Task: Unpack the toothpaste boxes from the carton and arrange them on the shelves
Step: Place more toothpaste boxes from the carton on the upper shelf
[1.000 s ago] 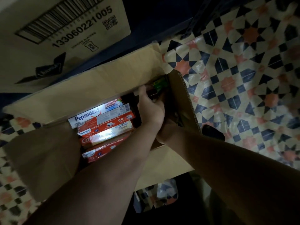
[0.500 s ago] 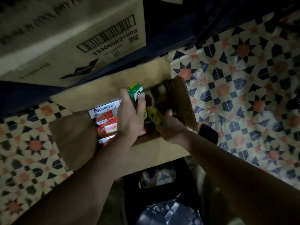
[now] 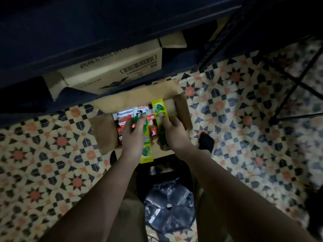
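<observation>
An open brown carton (image 3: 103,135) sits on the patterned floor below me. Red and white toothpaste boxes (image 3: 122,114) lie stacked inside it at the left. My left hand (image 3: 134,135) grips a long green and yellow toothpaste box (image 3: 146,151) lifted above the carton. Just to its right, my right hand (image 3: 174,131) grips a second green and yellow toothpaste box (image 3: 158,109), its far end pointing away from me. The two boxes are held side by side, a little apart.
A dark blue shelf (image 3: 87,37) runs across the top, with a larger printed carton (image 3: 111,74) under it. A black stool with a plastic-covered seat (image 3: 169,206) is between my arms. A black metal frame (image 3: 295,81) stands at the right.
Both hands have risen out of the carton, each lifting a green and yellow box clear of it. The view has pulled back and upward, so the carton looks smaller.
</observation>
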